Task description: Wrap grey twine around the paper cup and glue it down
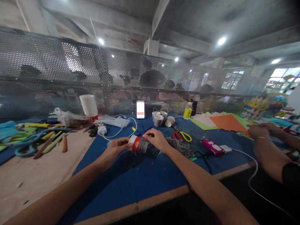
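Observation:
My left hand (117, 149) grips a red and white paper cup (134, 143) by its white end, holding it on its side over the blue mat. Grey cord (142, 146) is wound around the other end of the cup. My right hand (155, 139) has its fingers pinched together at the top of the wound part; what lies between the fingertips is too small to make out. Just right of that hand, a loose bundle of grey cord (181, 147) lies on the mat. Scissors with red and yellow handles (185, 136) rest behind the bundle.
Several small wrapped cups (159, 118) and a tipped cup (169, 121) stand behind. A cup stack (89, 106), charger cable (122, 132), tools (44, 136), bottle (187, 111), magenta power bank (212, 147) and coloured paper (225, 122) surround the mat. Another person's arms (267, 147) reach in right.

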